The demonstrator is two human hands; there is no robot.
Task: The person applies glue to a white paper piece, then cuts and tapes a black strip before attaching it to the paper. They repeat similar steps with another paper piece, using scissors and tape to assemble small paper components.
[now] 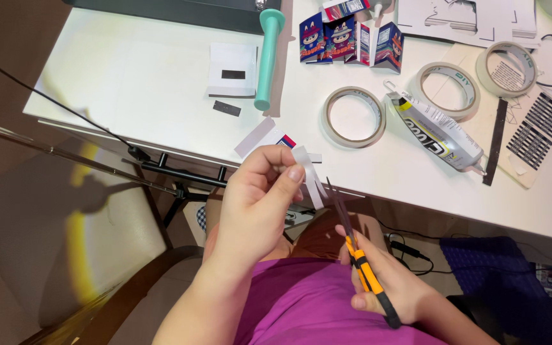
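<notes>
My left hand (257,201) pinches a small white paper piece (308,176) with narrow cut strips hanging down, held just in front of the white table's (142,76) near edge. My right hand (384,281) grips orange-and-black scissors (356,249) low over my lap, blades pointing up toward the paper, tips just right of the strips. A small printed card (266,137) lies on the table edge behind my left hand.
Three tape rolls (354,116) (446,89) (507,68), a glue tube (439,134), a teal-handled tool (268,54), colourful printed paper boxes (351,41), white card pieces (232,70), and black-striped strips (538,131) lie on the table. A chair (97,243) stands left.
</notes>
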